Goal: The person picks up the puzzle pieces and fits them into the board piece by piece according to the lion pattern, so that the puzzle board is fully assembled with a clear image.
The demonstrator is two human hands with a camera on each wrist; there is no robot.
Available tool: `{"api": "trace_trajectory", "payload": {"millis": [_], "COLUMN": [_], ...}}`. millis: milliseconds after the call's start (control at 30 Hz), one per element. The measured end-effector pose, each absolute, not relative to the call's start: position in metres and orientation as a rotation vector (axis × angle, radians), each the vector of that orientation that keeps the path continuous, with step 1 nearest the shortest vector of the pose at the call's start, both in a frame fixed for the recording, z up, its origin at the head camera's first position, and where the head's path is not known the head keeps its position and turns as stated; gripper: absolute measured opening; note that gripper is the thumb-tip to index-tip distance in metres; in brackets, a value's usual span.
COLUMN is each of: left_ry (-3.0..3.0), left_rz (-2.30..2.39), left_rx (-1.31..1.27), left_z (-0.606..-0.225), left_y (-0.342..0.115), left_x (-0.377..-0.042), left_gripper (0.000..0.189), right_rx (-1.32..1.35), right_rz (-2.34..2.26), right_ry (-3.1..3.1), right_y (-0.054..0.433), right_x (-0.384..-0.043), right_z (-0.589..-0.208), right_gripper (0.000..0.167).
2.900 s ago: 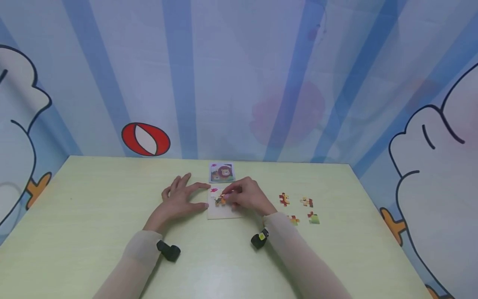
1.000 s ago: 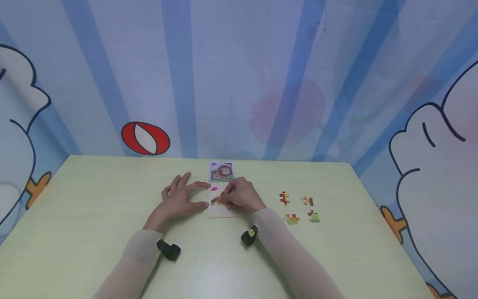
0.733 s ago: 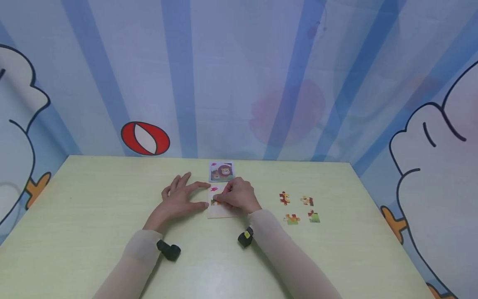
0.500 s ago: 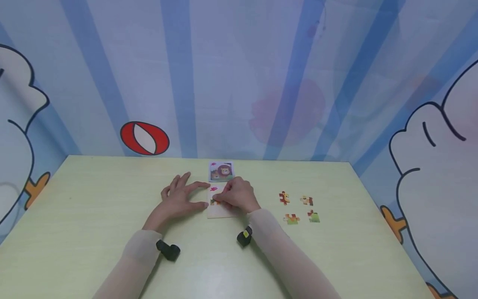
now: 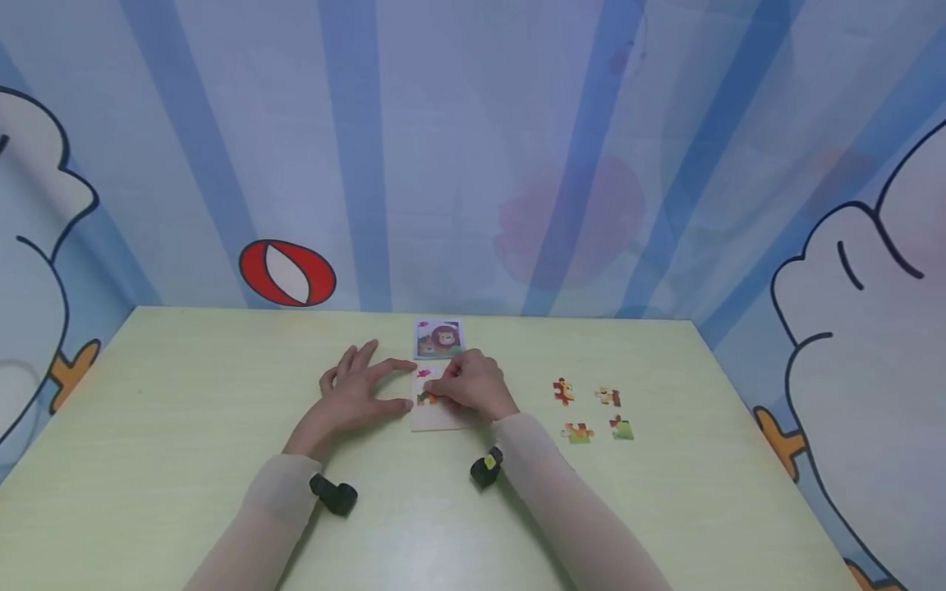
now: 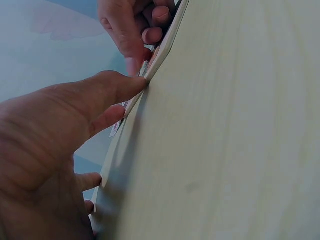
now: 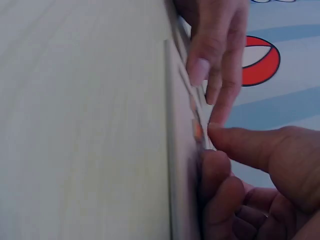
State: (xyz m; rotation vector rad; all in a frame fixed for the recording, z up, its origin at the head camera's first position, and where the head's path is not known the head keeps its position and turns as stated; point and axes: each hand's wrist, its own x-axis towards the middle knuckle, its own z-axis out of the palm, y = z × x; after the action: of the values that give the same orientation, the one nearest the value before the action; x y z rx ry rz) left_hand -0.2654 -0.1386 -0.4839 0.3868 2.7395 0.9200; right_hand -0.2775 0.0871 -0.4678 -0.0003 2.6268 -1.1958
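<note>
A pale square puzzle board (image 5: 436,420) lies flat on the table, with a pink-printed piece at its upper left. My left hand (image 5: 355,398) has its fingers spread, and its thumb and index fingertip touch the board's left edge. Over the board, my right hand (image 5: 476,386) has its fingers curled and pinches a small orange and green puzzle piece (image 5: 424,399) low at the left side. In the right wrist view the orange edge of this puzzle piece (image 7: 197,130) shows at the thumb tip. My right hand hides the board's right part.
A lion picture card (image 5: 439,340) lies just behind the board. To the right, loose puzzle pieces lie apart on the table: a brown one (image 5: 563,391), a cream and brown one (image 5: 608,397), an orange and green one (image 5: 578,433) and a green one (image 5: 622,428). A printed curtain stands behind.
My right hand has shifted left across the board, and the pinched puzzle piece now lies close to the left edge. In the last half second it moves barely. My left hand stays put.
</note>
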Motion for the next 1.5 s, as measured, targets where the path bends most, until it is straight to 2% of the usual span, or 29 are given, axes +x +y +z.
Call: {"api": "trace_trajectory", "payload": {"millis": [200,333,600,1267,1500], "left_ry": [2.736,2.740,2.750,2.726,2.727], "left_rz": [0.922,0.921,0.913,0.949,0.950], "left_rx": [0.391,0.383,0.390,0.388,0.387], "left_z": [-0.485,-0.484,-0.485,-0.482,-0.482], "left_y": [-0.139,-0.139,-0.139,-0.139,-0.140], "left_x": [-0.265,-0.264,-0.266,-0.265,-0.264], "left_gripper": [0.061,0.061,0.062,0.062,0.062], "right_rx": [-0.163,-0.205,-0.173,0.053,0.018], "right_rz": [-1.412,-1.501,-1.529,-1.450,-1.237], "right_ry": [2.416,2.317,2.347,2.507,2.680], "right_y": [0.102,0.114,0.144,0.242,0.268], "right_x": [-0.276,-0.273,-0.272,-0.262,-0.258], "right_z": [-0.469,-0.466,-0.456,-0.456,-0.452], "right_gripper": [0.022,0.023,0.031,0.032,0.037]}}
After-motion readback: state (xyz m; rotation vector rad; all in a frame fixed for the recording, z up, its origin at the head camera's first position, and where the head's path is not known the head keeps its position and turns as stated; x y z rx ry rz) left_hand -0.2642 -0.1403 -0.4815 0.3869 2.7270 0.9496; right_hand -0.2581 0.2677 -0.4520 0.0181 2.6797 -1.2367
